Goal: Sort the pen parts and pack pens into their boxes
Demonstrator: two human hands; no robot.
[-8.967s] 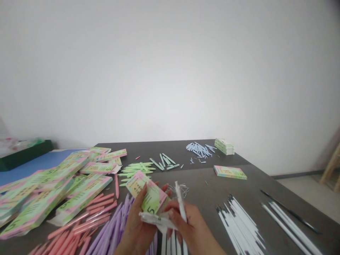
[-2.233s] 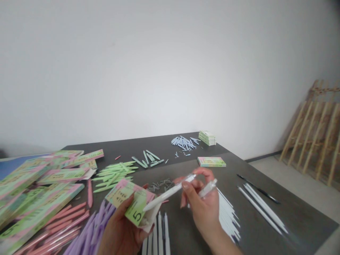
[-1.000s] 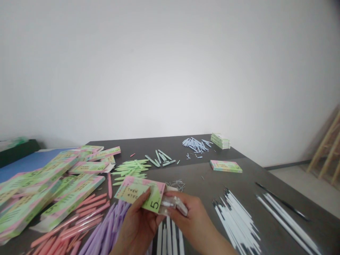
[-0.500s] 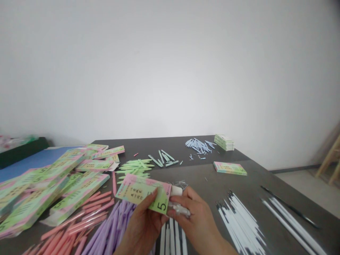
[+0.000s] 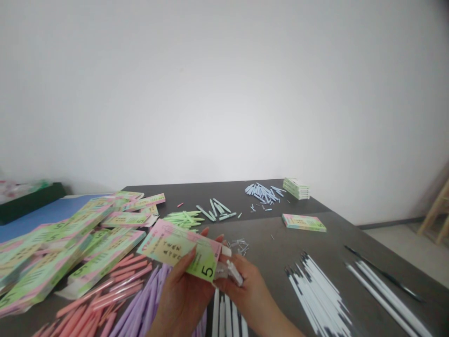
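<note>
My left hand [image 5: 189, 290] grips a flat pink, yellow and green cardboard box [image 5: 171, 248] marked 5, thumb on its printed face. At the box's right end, my right hand [image 5: 252, 285] pinches small clear plastic pieces [image 5: 234, 273] whose exact kind I cannot make out. A white end flap [image 5: 226, 251] shows just above those fingers. Purple pen-like sticks [image 5: 142, 304] lie under and beside my left wrist. Grey-white sticks [image 5: 228, 313] lie side by side beneath the hands. Small clear pieces [image 5: 239, 244] are scattered just beyond the right hand.
Similar boxes [image 5: 87, 220] are heaped on the left, near coral sticks [image 5: 84, 313]. Lime-green sticks [image 5: 184, 217], pale green ones [image 5: 213, 209] and blue ones [image 5: 261, 191] lie farther back. A box [image 5: 303, 222], stacked boxes [image 5: 296, 188] and white dark-tipped rods [image 5: 317, 295] are on the right.
The box has shifted a little left and tilted in my left hand. My right hand has moved slightly left with the clear plastic pieces, which now point down to the right.
</note>
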